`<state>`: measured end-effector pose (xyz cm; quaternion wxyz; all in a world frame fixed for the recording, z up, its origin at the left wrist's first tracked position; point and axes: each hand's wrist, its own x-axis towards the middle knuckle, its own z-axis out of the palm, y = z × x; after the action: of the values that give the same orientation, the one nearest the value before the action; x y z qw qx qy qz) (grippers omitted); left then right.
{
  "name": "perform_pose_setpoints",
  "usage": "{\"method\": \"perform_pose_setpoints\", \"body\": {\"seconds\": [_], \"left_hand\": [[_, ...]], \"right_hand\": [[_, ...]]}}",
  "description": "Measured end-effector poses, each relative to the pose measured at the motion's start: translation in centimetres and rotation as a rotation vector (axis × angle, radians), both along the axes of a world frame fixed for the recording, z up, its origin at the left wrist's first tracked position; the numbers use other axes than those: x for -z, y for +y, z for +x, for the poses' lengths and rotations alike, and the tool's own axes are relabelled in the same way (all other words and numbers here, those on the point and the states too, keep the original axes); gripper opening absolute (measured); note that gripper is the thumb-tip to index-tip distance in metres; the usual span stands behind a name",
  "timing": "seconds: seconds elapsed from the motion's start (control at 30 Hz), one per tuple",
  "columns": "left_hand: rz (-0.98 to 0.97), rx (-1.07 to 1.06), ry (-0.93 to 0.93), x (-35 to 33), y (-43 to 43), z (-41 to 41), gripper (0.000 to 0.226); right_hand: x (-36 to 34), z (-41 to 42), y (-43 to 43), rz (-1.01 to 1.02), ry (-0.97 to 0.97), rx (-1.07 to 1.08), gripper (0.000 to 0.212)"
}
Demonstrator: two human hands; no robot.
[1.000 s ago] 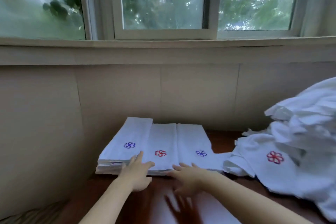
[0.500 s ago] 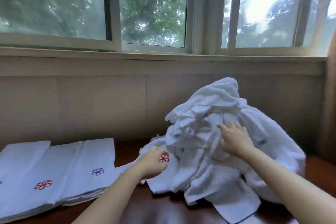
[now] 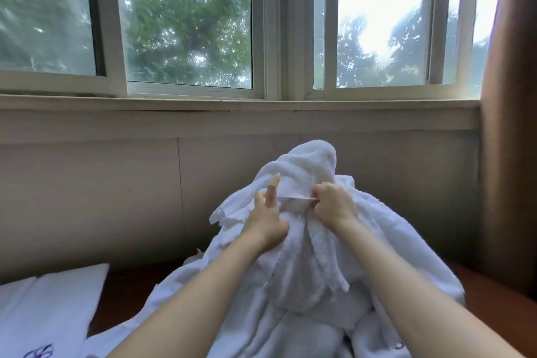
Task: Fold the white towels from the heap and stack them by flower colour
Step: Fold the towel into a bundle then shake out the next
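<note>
The right hand [image 3: 334,205] was up on the big heap of white towels [image 3: 305,256]. Its fingers [image 3: 318,193] were curled tight, and they pinched a thin white edge of towel [image 3: 293,197]. That edge ran flat from the right fingers across to the left hand.

The left hand [image 3: 268,216] was on the heap too, just beside the right one. Its first finger [image 3: 273,186] stuck up straight against the cloth. The thumb pointed off to the side. The other fingers, lower down, bent into the soft towel, and I could not tell for sure if they held any of it. So this hand was partly open.

The heap stood tall. Its top was above both sets of fingers. More towel hung down in floppy folds under the fingers and between the two arms. The heap sat on a dark wooden surface [image 3: 130,282].

Far down and to the left of the left fingers lay a folded white towel [image 3: 49,308], flat on the surface. A bit of a blue flower [image 3: 39,353] showed on it at the bottom edge of the view. Down to the right of the right fingers, low on the heap, was a small dark mark [image 3: 399,345], too cut off to tell what it was.

Behind the heap was a plain wall [image 3: 101,183], and above the fingers was a window [image 3: 186,23] with green trees outside.
</note>
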<state>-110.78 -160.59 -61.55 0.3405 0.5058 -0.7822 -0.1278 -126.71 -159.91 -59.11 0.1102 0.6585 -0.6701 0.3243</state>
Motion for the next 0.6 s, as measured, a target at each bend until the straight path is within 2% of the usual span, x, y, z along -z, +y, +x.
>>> {"method": "perform_pose_setpoints", "body": {"seconds": [0.07, 0.13, 0.2, 0.27, 0.3, 0.37, 0.43, 0.53, 0.6], "left_hand": [[0.020, -0.041, -0.059, 0.3, 0.5, -0.5, 0.088], [0.003, -0.089, -0.153, 0.5, 1.4, -0.7, 0.076], [-0.094, -0.100, -0.155, 0.5, 2.6, -0.6, 0.050], [-0.144, -0.077, -0.043, -0.1, 4.7, 0.3, 0.013], [-0.136, -0.051, -0.062, -0.4, 6.1, 1.2, 0.007], [-0.077, 0.059, -0.263, -0.2, 9.1, 3.4, 0.030], [0.028, 0.138, -0.386, 0.6, 12.6, 6.0, 0.037], [0.117, 0.108, -0.485, 3.1, 17.2, 10.4, 0.032], [0.175, 0.061, -0.549, 5.0, 20.1, 13.2, 0.023]], "right_hand": [[0.0, 0.1, 1.8, -0.001, -0.031, -0.136, 0.035], [-0.4, 0.9, 4.6, -0.003, -0.130, -0.349, 0.042], [-0.7, 1.9, 7.8, -0.001, -0.213, -0.550, 0.048], [-0.7, 2.4, 10.8, 0.055, -0.249, -0.632, 0.045], [-0.4, 2.5, 12.2, 0.099, -0.260, -0.643, 0.042], [0.5, 2.5, 14.6, 0.189, -0.276, -0.631, 0.040], [1.9, 2.7, 16.8, 0.332, -0.225, -0.591, 0.036], [4.7, 4.2, 19.7, 0.643, -0.071, -0.575, 0.018], [6.4, 6.3, 21.2, 0.768, 0.017, -0.593, 0.007]]}}
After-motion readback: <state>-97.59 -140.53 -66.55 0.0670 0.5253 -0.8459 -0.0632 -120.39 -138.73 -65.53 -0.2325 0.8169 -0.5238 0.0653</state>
